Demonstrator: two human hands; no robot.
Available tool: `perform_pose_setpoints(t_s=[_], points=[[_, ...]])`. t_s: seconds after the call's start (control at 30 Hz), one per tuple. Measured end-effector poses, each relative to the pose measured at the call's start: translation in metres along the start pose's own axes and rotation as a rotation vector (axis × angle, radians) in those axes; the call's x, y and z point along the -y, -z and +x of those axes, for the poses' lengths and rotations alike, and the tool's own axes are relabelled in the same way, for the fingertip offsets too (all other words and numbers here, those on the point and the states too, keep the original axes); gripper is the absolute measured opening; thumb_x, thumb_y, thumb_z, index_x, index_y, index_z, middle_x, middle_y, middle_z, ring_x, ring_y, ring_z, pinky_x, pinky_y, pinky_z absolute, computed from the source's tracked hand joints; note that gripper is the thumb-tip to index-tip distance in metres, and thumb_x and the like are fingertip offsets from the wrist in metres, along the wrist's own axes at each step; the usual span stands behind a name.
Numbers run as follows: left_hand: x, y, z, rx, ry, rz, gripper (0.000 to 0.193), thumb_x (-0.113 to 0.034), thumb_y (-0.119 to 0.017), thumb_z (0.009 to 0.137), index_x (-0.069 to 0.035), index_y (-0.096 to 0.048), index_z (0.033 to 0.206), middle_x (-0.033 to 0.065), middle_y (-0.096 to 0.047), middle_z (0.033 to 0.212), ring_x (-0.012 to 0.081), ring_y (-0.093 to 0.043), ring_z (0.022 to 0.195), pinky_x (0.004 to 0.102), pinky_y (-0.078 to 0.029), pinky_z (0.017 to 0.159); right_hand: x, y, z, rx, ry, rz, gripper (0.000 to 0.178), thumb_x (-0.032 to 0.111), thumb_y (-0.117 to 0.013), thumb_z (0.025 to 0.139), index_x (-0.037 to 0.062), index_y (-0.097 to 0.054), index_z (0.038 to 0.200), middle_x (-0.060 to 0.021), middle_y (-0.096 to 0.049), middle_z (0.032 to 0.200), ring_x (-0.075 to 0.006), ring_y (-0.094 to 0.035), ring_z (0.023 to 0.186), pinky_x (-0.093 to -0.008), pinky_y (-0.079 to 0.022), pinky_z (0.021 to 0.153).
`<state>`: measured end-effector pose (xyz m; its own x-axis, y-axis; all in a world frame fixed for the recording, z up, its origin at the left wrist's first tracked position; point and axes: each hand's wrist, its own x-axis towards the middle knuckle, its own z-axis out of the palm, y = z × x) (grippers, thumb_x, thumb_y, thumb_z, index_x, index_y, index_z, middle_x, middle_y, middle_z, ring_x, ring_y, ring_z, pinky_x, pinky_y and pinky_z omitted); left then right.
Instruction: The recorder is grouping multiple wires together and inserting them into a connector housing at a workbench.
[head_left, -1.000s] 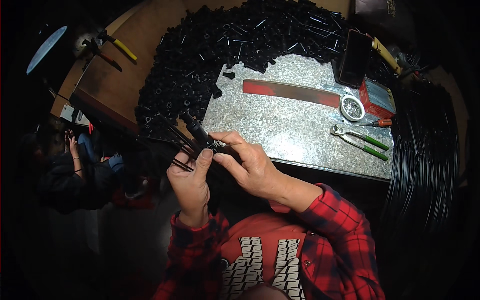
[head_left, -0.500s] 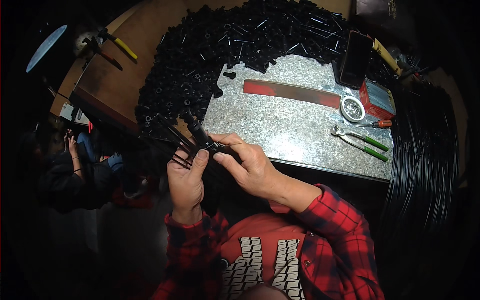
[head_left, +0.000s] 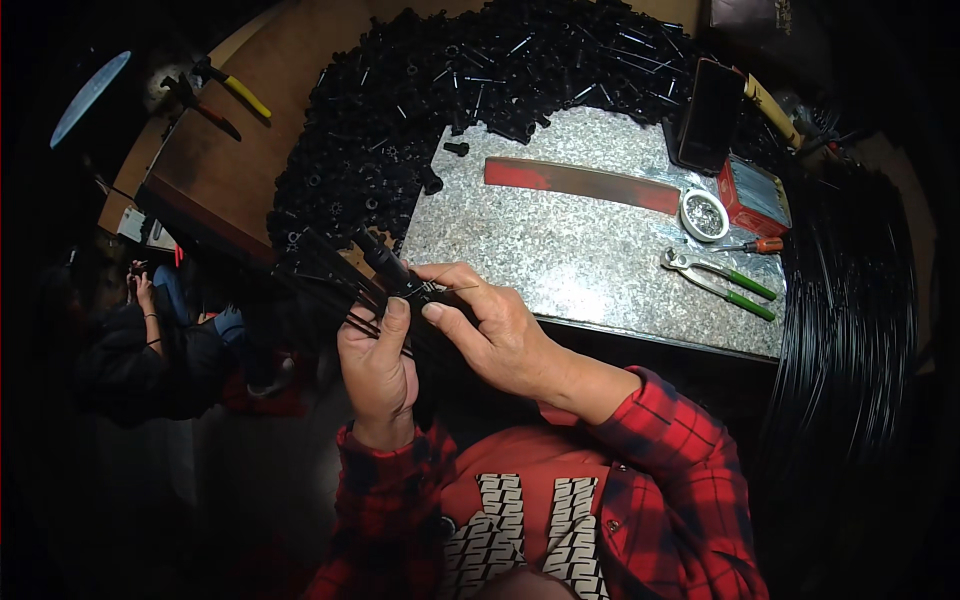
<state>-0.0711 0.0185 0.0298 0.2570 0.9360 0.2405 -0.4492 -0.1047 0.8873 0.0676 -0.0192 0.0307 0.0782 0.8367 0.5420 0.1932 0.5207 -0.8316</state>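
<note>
Over the near left edge of the stone-topped table, my two hands meet at a black plastic tube with a collar [head_left: 382, 260], which looks like an umbrella runner. My left hand [head_left: 380, 375] is closed on a fan of thin black rods [head_left: 335, 272] beside the tube, its thumb against the collar end. My right hand [head_left: 510, 340] pinches at the same collar, thumb and forefinger close together. A fine wire [head_left: 458, 288] sticks out from the collar across the right forefinger. The fingers hide just how rods, wire and tube join.
A large heap of black plastic pieces [head_left: 440, 90] covers the table's far and left sides. On the stone slab [head_left: 600, 270] lie a red-brown bar [head_left: 580, 184], a white bowl [head_left: 704, 216], a screwdriver [head_left: 765, 245] and green-handled pincers [head_left: 720, 284]. Long black rods [head_left: 850, 310] hang at right; another person [head_left: 150, 330] sits left.
The tube and my hands have shifted slightly up and to the left. Both hands keep their hold near the collar.
</note>
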Motion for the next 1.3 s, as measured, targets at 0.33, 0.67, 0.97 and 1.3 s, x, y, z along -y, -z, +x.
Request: perform_pose_setpoints(t_s=[0.33, 0.67, 0.97, 1.3], points=[[0.000, -0.009, -0.004, -0.057, -0.025, -0.026, 0.023, -0.003, -0.056, 0.091, 0.003, -0.057, 0.113, 0.0070, -0.061, 0.107, 0.0122, -0.057, 0.097, 0.0262, -0.044, 0.088, 0.009, 0.004, 0.000, 0.042, -0.083, -0.020, 0.034, 0.008, -0.054, 0.090, 0.0011, -0.048, 0.123, -0.0127, -0.060, 0.086, -0.0221, -0.062, 0.073, -0.0296, -0.046, 0.065], [-0.001, -0.014, -0.007, -0.086, -0.106, 0.143, 0.015, -0.004, -0.057, 0.091, 0.000, -0.061, 0.105, 0.0002, -0.061, 0.098, 0.0065, -0.054, 0.089, 0.0222, -0.042, 0.080, 0.010, 0.002, 0.003, 0.040, -0.165, -0.149, 0.018, 0.013, -0.056, 0.091, -0.0019, -0.050, 0.084, -0.0097, -0.046, 0.062, -0.0167, -0.044, 0.051, -0.0307, -0.037, 0.049], [-0.004, -0.008, -0.003, -0.051, -0.053, 0.110, 0.014, -0.008, -0.059, 0.091, 0.000, -0.064, 0.101, 0.0003, -0.062, 0.094, 0.0066, -0.054, 0.085, 0.0227, -0.042, 0.078, 0.013, 0.007, 0.009, 0.092, -0.120, -0.198, 0.018, 0.011, -0.054, 0.090, -0.0032, -0.051, 0.080, -0.0184, -0.049, 0.067, -0.0338, -0.055, 0.058, -0.0371, -0.041, 0.052], [-0.015, -0.010, -0.003, -0.077, -0.104, 0.376, 0.010, -0.008, -0.064, 0.087, 0.001, -0.066, 0.082, 0.0001, -0.060, 0.079, 0.0052, -0.048, 0.067, 0.0219, -0.038, 0.058, 0.012, 0.010, 0.012, 0.134, -0.191, -0.082, 0.024, 0.012, -0.056, 0.090, -0.0054, -0.050, 0.075, -0.0148, -0.043, 0.064, -0.0229, -0.045, 0.052, -0.0326, -0.038, 0.052]])
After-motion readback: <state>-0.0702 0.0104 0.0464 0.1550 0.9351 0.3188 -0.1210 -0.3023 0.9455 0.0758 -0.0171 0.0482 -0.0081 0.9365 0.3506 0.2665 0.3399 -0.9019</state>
